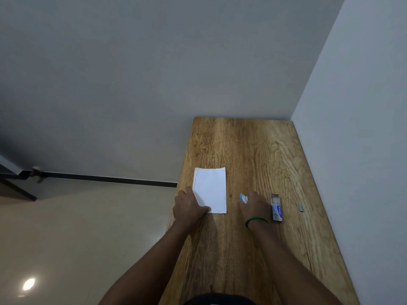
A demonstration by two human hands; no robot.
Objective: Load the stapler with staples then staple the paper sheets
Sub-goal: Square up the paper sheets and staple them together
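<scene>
Both forearms extended over the wooden table (253, 150): left hand (187, 208) pressed on the near left corner of the white paper sheets (210, 190) by the table's left edge, right hand (255, 204) closed over the blue stapler (243, 198), beside the slid-open staple box (276, 208) whose tray shows staples.
</scene>
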